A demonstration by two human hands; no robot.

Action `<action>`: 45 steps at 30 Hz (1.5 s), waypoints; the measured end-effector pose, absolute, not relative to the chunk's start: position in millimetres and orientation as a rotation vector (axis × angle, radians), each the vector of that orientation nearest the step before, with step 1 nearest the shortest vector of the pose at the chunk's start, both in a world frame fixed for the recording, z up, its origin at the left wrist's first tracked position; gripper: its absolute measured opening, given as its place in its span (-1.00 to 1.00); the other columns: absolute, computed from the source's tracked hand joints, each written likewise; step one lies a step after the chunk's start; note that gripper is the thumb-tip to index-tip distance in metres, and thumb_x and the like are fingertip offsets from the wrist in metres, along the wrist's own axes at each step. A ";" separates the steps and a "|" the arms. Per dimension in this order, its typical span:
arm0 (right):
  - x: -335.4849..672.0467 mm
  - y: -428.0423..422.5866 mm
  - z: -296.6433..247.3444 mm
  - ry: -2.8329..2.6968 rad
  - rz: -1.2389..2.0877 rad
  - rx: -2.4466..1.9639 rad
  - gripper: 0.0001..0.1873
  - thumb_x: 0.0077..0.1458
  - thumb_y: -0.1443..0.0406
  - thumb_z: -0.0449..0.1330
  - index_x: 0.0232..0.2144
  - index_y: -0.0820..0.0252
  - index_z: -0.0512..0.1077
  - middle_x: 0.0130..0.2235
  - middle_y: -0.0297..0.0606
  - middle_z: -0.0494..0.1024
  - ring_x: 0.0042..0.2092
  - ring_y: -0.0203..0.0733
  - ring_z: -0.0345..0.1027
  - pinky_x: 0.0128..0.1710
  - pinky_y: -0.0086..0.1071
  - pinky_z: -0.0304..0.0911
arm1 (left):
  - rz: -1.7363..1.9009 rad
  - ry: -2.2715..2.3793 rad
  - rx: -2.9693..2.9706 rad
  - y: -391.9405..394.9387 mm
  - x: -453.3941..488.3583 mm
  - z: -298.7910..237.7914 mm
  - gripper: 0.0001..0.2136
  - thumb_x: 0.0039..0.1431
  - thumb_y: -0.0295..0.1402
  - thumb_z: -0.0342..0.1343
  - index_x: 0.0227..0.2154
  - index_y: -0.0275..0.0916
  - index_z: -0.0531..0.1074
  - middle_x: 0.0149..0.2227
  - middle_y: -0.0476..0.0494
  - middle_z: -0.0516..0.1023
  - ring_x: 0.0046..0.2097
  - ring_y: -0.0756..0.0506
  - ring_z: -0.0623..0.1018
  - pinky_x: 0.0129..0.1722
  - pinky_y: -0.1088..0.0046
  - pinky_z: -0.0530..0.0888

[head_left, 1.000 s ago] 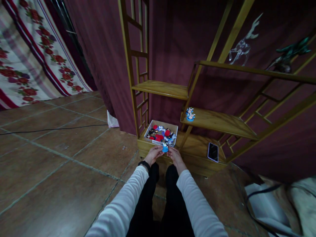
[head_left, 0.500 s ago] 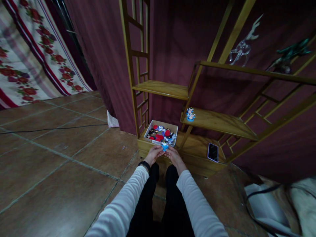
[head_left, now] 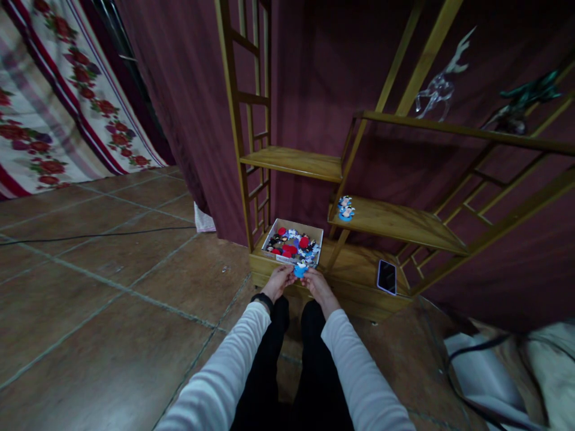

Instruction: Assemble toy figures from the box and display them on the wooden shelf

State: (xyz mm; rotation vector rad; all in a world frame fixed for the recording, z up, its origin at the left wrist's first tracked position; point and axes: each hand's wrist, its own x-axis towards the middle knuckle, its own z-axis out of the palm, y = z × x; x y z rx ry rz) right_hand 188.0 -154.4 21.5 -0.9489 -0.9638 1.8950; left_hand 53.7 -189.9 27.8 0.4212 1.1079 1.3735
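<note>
My left hand point(head_left: 279, 281) and my right hand point(head_left: 317, 284) meet in front of my knees, both pinched on a small blue and white figurine point(head_left: 300, 269). Just beyond them a white cardboard box point(head_left: 272, 230) full of several small red, blue and black toys rests on the bottom board of a wooden shelf unit point(head_left: 354, 272). Two similar blue figurines point(head_left: 345, 209) stand on the low middle shelf point(head_left: 399, 222) to the right.
A phone point(head_left: 387, 276) lies face up on the bottom board at right. A glass deer point(head_left: 438, 84) and a dark green ornament point(head_left: 523, 102) stand on the upper shelf. A cable point(head_left: 90, 233) crosses the tiled floor at left. Bags and fabric lie at right.
The figurine has turned slightly between my fingers; both hands stay in the same place in front of the box.
</note>
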 end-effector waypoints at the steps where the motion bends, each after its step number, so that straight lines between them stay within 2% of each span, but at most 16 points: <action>1: 188.1 -154.5 21.7 -0.967 1.899 -0.945 -0.76 -0.35 0.35 0.25 -0.46 0.24 0.44 -0.55 -0.36 0.49 -0.54 -0.37 0.26 -0.53 -0.51 0.11 | 1.359 1.108 0.436 -189.6 53.3 27.2 -0.91 -0.01 -0.42 0.17 -0.45 -0.35 0.41 -0.60 -0.06 0.46 -0.58 0.09 0.45 -0.58 0.66 0.36; 8: 188.3 -154.7 21.5 -0.981 1.905 -0.919 -0.70 -0.31 0.33 0.25 -0.38 0.23 0.44 -0.51 -0.35 0.51 -0.52 -0.37 0.29 -0.49 -0.51 0.17 | 1.313 1.129 0.443 -188.1 52.3 27.3 -0.95 -0.03 -0.52 0.16 -0.47 -0.35 0.40 -0.64 -0.04 0.45 -0.61 0.08 0.44 -0.61 0.66 0.35; 13: 188.4 -153.5 17.0 -0.931 1.885 -0.987 -0.65 -0.29 0.30 0.27 -0.32 0.20 0.43 -0.47 -0.31 0.53 -0.45 -0.30 0.37 -0.41 -0.44 0.25 | 1.389 1.101 0.395 -188.5 54.1 28.2 -0.91 -0.05 -0.54 0.17 -0.48 -0.34 0.35 -0.59 -0.07 0.48 -0.56 0.06 0.48 -0.49 0.60 0.44; 22: 190.2 -151.1 10.1 -0.911 1.844 -1.066 -0.63 -0.27 0.34 0.25 -0.27 0.16 0.44 -0.52 -0.35 0.52 -0.47 -0.32 0.37 -0.45 -0.47 0.25 | 1.361 1.063 0.426 -188.3 53.1 22.5 -0.83 -0.08 -0.53 0.20 -0.40 -0.34 0.32 -0.50 -0.15 0.53 -0.46 -0.03 0.56 -0.35 0.47 0.49; 27: 190.2 -150.9 11.3 -0.871 1.815 -1.082 -0.69 -0.30 0.36 0.21 -0.35 0.21 0.46 -0.56 -0.34 0.50 -0.52 -0.33 0.34 -0.49 -0.48 0.24 | 1.282 1.075 0.496 -188.3 53.0 23.6 -0.81 -0.06 -0.47 0.20 -0.34 -0.33 0.36 -0.49 -0.15 0.54 -0.48 -0.02 0.55 -0.43 0.52 0.47; 33: 189.4 -148.6 7.4 -0.875 1.795 -1.081 -0.77 -0.32 0.37 0.14 -0.46 0.23 0.46 -0.60 -0.36 0.47 -0.59 -0.38 0.25 -0.53 -0.50 0.21 | 1.280 1.130 0.510 -188.8 54.6 26.1 -0.90 -0.04 -0.45 0.17 -0.43 -0.31 0.38 -0.59 -0.06 0.49 -0.55 0.04 0.50 -0.56 0.62 0.39; 37: 189.4 -148.1 5.9 -0.877 1.803 -1.074 -0.82 -0.31 0.35 0.15 -0.50 0.24 0.45 -0.60 -0.37 0.46 -0.60 -0.40 0.24 -0.55 -0.51 0.20 | 1.276 1.119 0.520 -190.2 54.6 27.8 -0.90 -0.05 -0.46 0.17 -0.42 -0.33 0.40 -0.59 -0.05 0.48 -0.58 0.07 0.47 -0.58 0.64 0.36; 45: 189.4 -150.3 8.8 -0.858 1.829 -1.002 -0.76 -0.27 0.35 0.22 -0.40 0.19 0.44 -0.54 -0.36 0.49 -0.52 -0.33 0.33 -0.46 -0.45 0.26 | 1.311 1.093 0.470 -191.9 54.3 30.9 -0.83 -0.12 -0.45 0.24 -0.40 -0.33 0.42 -0.55 -0.08 0.50 -0.54 0.06 0.48 -0.51 0.61 0.40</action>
